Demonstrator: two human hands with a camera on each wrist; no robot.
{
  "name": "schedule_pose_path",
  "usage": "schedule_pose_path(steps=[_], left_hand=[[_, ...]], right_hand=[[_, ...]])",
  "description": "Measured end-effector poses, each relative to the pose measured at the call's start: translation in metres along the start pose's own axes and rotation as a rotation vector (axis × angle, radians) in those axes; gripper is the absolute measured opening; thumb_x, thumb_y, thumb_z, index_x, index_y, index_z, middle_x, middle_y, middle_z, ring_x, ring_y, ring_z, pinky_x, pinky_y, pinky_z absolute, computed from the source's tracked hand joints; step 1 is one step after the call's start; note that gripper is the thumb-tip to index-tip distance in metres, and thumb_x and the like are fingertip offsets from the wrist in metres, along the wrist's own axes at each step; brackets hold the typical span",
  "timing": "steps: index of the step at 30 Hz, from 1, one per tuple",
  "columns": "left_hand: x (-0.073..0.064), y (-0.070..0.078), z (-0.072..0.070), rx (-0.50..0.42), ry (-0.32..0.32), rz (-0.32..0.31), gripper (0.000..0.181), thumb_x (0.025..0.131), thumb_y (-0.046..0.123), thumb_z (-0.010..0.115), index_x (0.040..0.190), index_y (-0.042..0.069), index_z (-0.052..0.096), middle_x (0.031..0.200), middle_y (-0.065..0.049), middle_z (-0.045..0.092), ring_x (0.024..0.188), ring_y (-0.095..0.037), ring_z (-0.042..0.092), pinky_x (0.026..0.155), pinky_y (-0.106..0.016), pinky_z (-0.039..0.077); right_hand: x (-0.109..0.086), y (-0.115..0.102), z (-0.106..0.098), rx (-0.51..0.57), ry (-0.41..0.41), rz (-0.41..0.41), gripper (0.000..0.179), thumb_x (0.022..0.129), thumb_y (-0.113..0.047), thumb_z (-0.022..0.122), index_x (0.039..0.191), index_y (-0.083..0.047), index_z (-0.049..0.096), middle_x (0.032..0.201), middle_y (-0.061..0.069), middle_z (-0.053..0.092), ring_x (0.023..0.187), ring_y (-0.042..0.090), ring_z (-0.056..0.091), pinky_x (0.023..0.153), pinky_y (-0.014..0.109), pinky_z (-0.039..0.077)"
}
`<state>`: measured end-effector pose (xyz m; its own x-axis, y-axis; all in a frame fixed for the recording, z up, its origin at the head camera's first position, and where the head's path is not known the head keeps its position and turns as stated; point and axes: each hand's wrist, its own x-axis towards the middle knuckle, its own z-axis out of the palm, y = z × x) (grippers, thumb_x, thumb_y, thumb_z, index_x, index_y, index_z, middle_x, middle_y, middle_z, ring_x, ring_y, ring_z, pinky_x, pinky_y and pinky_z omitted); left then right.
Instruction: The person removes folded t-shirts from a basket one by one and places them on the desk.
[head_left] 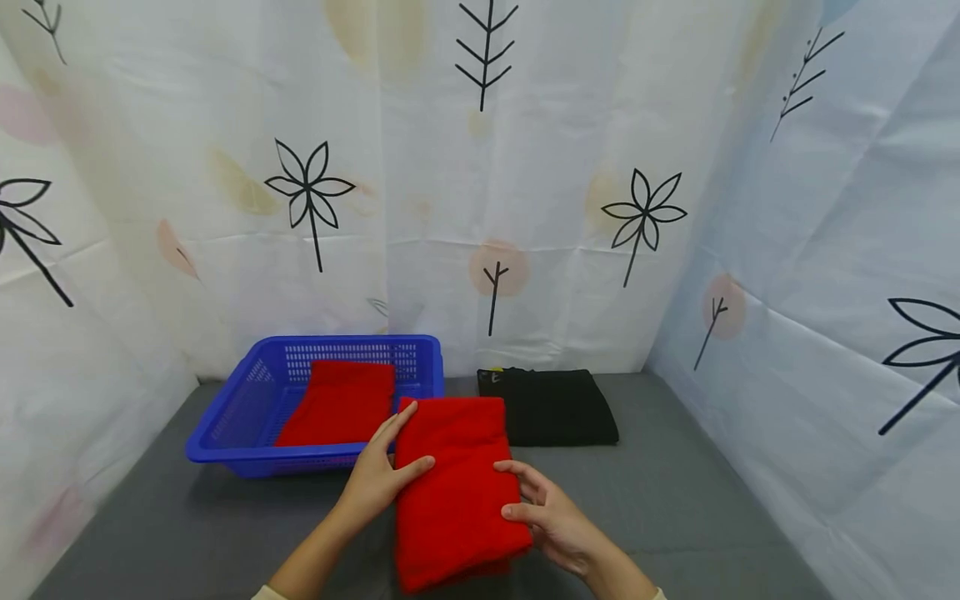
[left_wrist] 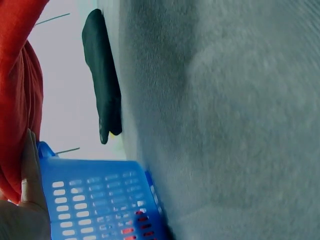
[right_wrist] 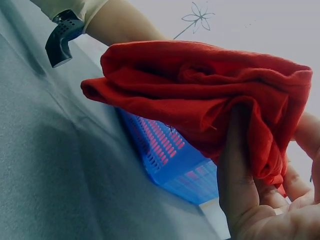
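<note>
Between my two hands is a folded red cloth, raised above the grey surface. My left hand grips its left side, with the thumb on the upper face. At the right edge, my right hand pinches the cloth between thumb and fingers. Stacked, slightly uneven layers of the cloth show in the right wrist view, with one digit pressing into a fold. Another folded red cloth lies in the blue basket, behind and left of my left hand.
A folded black cloth lies on the grey surface at the back, right of the basket, with a small yellow spot at its far edge. Printed white curtains enclose the back and sides. A dark device sits on my left wrist.
</note>
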<state>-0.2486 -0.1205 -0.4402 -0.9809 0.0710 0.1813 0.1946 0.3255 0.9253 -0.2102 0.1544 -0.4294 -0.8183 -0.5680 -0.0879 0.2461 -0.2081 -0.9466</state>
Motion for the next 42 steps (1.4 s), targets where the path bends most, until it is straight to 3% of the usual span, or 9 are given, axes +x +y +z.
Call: schedule_pose_path(steps=[7,12,18,24,31,42], left_hand=[[0.000,-0.001,0.010,0.011,0.012,0.025,0.082,0.081,0.031,0.081,0.152,0.028,0.039,0.153,-0.012,0.038,0.106,-0.027,0.062,0.084,-0.037,0.059],[0.001,-0.002,0.019,0.018,0.016,0.060,0.083,0.080,0.030,0.082,0.152,0.028,0.039,0.153,-0.010,0.038,0.115,-0.029,0.057,0.094,-0.043,0.054],[0.003,0.001,0.029,0.011,0.014,0.070,0.082,0.081,0.028,0.082,0.151,0.027,0.040,0.152,-0.011,0.039,0.114,-0.028,0.058,0.093,-0.043,0.055],[0.005,0.003,0.041,-0.005,-0.024,0.096,0.081,0.082,0.027,0.081,0.152,0.022,0.039,0.152,-0.013,0.038,0.115,-0.030,0.058,0.091,-0.043,0.056],[0.010,0.003,0.057,0.016,-0.074,0.128,0.080,0.084,0.030,0.079,0.152,0.020,0.039,0.152,-0.020,0.036,0.125,-0.037,0.053,0.097,-0.050,0.051],[0.015,-0.003,0.085,-0.033,-0.146,0.140,0.081,0.085,0.026,0.078,0.153,0.017,0.036,0.152,-0.024,0.033,0.118,-0.036,0.057,0.096,-0.050,0.052]], right_hand=[[-0.006,0.001,-0.005,0.028,-0.010,-0.009,0.055,0.096,-0.005,0.059,0.145,-0.008,0.035,0.135,0.005,0.050,0.115,0.021,0.056,0.093,0.035,0.055],[-0.010,0.001,-0.009,0.030,0.025,0.002,0.054,0.095,-0.004,0.059,0.144,-0.010,0.037,0.135,0.004,0.050,0.117,0.022,0.055,0.094,0.037,0.054],[-0.017,0.000,-0.016,0.021,0.048,0.011,0.054,0.095,-0.005,0.059,0.144,-0.011,0.037,0.136,0.004,0.049,0.118,0.022,0.054,0.096,0.039,0.054],[-0.026,-0.001,-0.027,0.005,0.054,0.005,0.053,0.096,-0.005,0.058,0.144,-0.012,0.037,0.136,0.002,0.049,0.118,0.021,0.055,0.095,0.038,0.054],[-0.040,-0.002,-0.042,-0.013,0.065,0.024,0.053,0.098,-0.008,0.055,0.146,-0.013,0.034,0.136,-0.001,0.050,0.118,0.021,0.055,0.097,0.038,0.053],[-0.058,-0.003,-0.068,-0.007,0.055,0.072,0.052,0.101,-0.010,0.052,0.148,-0.015,0.031,0.136,-0.003,0.051,0.120,0.021,0.053,0.101,0.040,0.050]])
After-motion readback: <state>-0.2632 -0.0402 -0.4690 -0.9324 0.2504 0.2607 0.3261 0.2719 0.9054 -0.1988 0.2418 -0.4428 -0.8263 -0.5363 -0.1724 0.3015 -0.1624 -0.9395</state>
